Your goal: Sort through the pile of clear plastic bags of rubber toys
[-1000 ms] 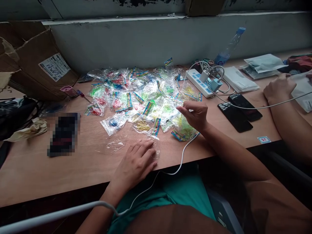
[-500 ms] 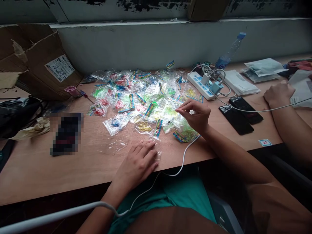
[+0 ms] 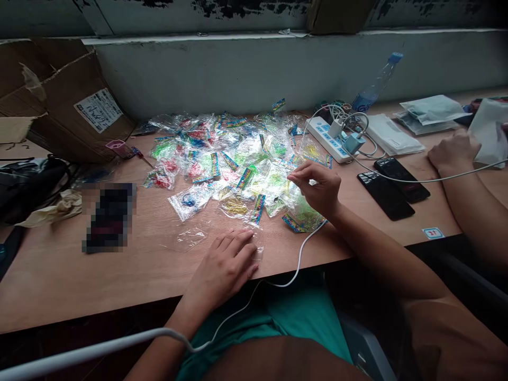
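Hands? What's each one doing?

The left hand (image 3: 222, 262) lies relaxed on the wood, not clenched, its fingertips over a small clear bag (image 3: 256, 247) at the near edge of the table (image 3: 119, 280).

And the right hand (image 3: 317, 188)?

Raised just above the near right part of the pile of clear plastic bags (image 3: 234, 169), thumb and fingers pinched together. Whether anything sits in that pinch, I can't tell.

Where's the pile, exactly?

Middle of the table, spread wide, the bags with striped paper tops and bits of green, red and yellow inside. One flat clear bag (image 3: 190, 239) lies just beside the left hand.

Anything off to the right?

A power strip (image 3: 327, 138) with a charger (image 3: 353, 142) plugged in, two phones (image 3: 384, 196) nearer, and a co-worker's hand (image 3: 454, 152) close to a white bag (image 3: 490, 132) at the far right.
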The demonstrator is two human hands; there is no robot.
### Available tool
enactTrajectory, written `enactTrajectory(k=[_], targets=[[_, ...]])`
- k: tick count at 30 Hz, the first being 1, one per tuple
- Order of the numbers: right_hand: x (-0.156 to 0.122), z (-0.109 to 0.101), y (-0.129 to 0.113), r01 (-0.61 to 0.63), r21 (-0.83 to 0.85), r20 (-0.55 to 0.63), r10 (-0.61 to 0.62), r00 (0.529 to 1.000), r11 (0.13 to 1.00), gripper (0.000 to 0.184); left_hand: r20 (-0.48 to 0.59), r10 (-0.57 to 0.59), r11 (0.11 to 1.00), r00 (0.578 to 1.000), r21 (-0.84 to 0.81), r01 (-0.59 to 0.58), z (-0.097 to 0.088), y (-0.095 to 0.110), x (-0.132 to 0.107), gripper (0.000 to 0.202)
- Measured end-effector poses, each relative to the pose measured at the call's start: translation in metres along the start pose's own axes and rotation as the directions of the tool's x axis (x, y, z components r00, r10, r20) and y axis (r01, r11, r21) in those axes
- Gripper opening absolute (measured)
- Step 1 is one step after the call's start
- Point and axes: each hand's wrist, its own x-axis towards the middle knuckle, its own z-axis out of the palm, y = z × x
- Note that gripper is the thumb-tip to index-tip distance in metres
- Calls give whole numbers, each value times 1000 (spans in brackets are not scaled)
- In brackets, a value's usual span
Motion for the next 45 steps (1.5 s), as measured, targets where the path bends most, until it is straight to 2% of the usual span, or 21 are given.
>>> enactTrajectory(k=[7, 16, 23, 32, 40, 43, 45], targets=[[-2, -2, 1, -78, -21, 59, 79, 995, 997, 27, 4, -4, 1000, 1000, -11, 4, 1, -1, 0, 22], [1, -3, -1, -79, -67, 22, 80, 997, 995, 49, 6, -9, 1000, 1000, -2, 9, -2, 1, -1, 21], [0, -5, -2, -94, -78, 32, 97, 995, 993, 57, 5, -8, 1000, 1000, -2, 8, -1, 1, -1, 22], [2, -4, -1, -112, -14, -68, 111, 992, 994, 39, 7, -1, 1000, 1000, 3, 1, -2, 1, 1, 22], [3, -3, -2, -19, -61, -90, 14, 996, 998, 22, 25, 14, 997, 1000, 78, -16, 1, 0, -7, 27], [4, -4, -2, -12, -87, -87, 4, 996, 996, 23, -22, -15, 988, 1000, 156, 18, -2, 0, -24, 39], [4, -4, 0, -10, -79, -81, 3, 997, 997, 23, -45, -51, 979, 998, 193, 59, -6, 0, -40, 62]])
